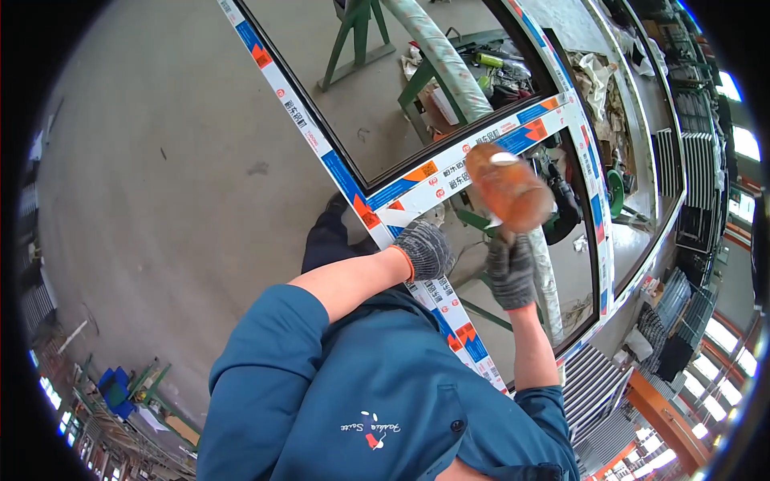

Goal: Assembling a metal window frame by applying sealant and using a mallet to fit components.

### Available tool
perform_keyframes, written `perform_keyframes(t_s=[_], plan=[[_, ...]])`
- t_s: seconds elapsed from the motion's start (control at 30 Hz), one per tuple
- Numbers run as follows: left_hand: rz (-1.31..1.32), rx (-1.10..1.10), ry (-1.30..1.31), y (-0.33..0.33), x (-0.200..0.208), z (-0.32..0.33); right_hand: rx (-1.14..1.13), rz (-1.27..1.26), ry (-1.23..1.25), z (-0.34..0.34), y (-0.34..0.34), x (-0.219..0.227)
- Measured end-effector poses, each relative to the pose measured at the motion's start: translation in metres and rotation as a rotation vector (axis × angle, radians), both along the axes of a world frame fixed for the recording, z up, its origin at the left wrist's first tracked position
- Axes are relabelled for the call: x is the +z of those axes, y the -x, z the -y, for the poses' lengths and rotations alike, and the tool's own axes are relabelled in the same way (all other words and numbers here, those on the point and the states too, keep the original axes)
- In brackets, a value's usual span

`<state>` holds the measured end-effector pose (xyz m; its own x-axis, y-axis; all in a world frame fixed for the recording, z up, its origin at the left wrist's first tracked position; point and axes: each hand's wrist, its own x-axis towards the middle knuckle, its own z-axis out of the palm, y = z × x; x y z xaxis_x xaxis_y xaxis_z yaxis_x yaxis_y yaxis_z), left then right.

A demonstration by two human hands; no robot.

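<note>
My right hand (511, 272), in a grey knitted glove, is closed round the handle of a mallet (509, 188). The mallet's thick, amber, see-through head is blurred and held above the window frame's crossbar. My left hand (423, 250), in a matching glove with an orange cuff, rests closed at the near edge of the window frame (437, 186), close to the corner where crossbar and side bar meet. A flat white piece (399, 217) lies beside its fingers; whether the hand grips it I cannot make out. Printed white, blue and orange film covers the frame's bars.
Green trestles (357, 44) with a film-wrapped beam (441, 52) stand under the frame. Tools lie in a heap (505, 76) beyond it. More long frames (658, 120) run along the right. Stacked profiles (597, 385) and an orange steel beam (662, 413) are at the lower right.
</note>
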<state>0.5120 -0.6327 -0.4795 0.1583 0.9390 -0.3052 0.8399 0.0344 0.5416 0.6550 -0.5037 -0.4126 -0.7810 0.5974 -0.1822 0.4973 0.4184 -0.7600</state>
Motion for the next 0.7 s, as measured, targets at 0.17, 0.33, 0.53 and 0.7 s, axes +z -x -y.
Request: perform_keyframes(t_s=[0.17,0.33,0.53,0.7], plan=[[-0.055,0.064,-0.050,-0.006,0.001,-0.020,0.042,0.491,-0.012,-0.011,0.004,-0.004],[0.094,-0.049,-0.443,-0.021,-0.058,-0.024,0.140,0.114,-0.123,0.006,-0.022,-0.036],[-0.343,-0.202,0.114,-0.027,-0.013,-0.033,-0.490,-0.062,0.263,0.064,-0.104,-0.026],[-0.441,-0.364,0.112,-0.045,0.009,-0.047,-1.124,-0.442,0.545,0.132,-0.212,-0.046]])
